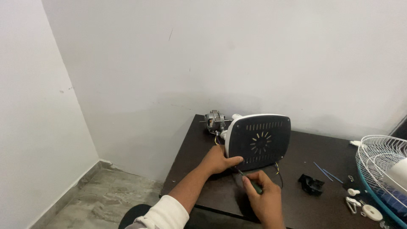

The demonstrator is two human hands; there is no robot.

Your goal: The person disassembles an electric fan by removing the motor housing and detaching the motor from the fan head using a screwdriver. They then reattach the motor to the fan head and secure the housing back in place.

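Got my left hand (219,160) clamped on the lower edge of the dark square vented fan base cover with its white rim (259,141), standing tilted near the back left corner of the dark wooden table (199,127). My right hand (263,196) is wrapped around a green-handled screwdriver (250,181), tip up against the cover's bottom edge. Bare metal fan motor (214,121) sits just behind.
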